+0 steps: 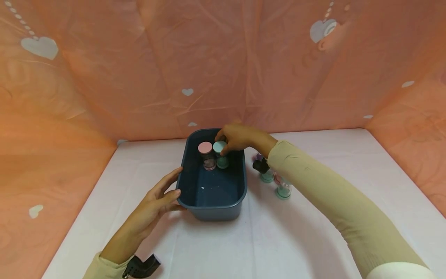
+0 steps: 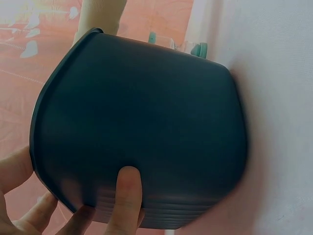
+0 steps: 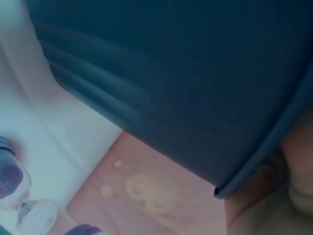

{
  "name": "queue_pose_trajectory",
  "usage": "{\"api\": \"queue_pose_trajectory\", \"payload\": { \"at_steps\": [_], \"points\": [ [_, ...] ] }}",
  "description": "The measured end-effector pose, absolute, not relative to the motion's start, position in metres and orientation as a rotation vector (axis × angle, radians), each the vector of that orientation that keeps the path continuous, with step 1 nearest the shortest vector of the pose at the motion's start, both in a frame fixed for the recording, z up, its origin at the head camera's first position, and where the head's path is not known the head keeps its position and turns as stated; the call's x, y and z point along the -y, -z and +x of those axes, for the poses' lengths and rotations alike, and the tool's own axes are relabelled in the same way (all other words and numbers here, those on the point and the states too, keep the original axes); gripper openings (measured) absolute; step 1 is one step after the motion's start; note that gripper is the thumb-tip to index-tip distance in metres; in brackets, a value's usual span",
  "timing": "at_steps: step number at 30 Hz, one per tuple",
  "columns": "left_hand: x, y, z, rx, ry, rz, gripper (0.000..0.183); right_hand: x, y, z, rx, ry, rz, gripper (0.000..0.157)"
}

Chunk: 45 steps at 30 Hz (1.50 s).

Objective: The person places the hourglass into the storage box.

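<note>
A dark blue plastic bin [image 1: 214,215] stands on the white table. My left hand [image 1: 158,201] holds its left rim; in the left wrist view, one finger [image 2: 128,196] lies straight on the outer wall. Inside the bin, a pink-capped sand timer [image 1: 205,148] stands upright against the far end. Beside it, also upright, is a teal sand timer [image 1: 220,147]. Reaching over the bin's right side, my right hand [image 1: 237,136] pinches the teal one near its top between thumb and fingers. The right wrist view hides that grip behind the bin wall.
Right of the bin, partly under my right forearm, are more sand timers: a teal one [image 1: 283,190], another teal one [image 1: 267,176] and a purple one [image 3: 11,178]. A pink cloth wall [image 1: 223,104] with hearts rises behind the table [image 1: 216,248].
</note>
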State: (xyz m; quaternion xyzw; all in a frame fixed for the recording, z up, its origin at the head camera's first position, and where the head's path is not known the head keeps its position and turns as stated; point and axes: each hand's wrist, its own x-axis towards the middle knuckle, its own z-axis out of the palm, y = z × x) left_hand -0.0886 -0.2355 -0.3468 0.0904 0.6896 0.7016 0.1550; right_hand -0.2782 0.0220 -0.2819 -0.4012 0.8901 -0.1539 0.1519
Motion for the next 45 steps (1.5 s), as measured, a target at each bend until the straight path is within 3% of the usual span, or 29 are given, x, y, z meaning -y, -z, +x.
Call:
{"api": "queue_pose_trajectory", "payload": {
  "at_steps": [15,23,45],
  "points": [
    [0.237,0.349,-0.089,-1.997,-2.007,0.255,0.060,-0.015,0.284,-0.279,-2.592,0.322,-1.139,0.049],
    [0.237,0.350,-0.090,-1.997,-2.009,0.258,0.060,-0.019,0.284,-0.278,-2.563,0.478,-1.060,0.056],
    [0.236,0.347,-0.088,-2.016,-2.004,0.237,0.059,-0.058,0.275,-0.253,-2.637,0.779,-1.166,0.055]
  ]
}}
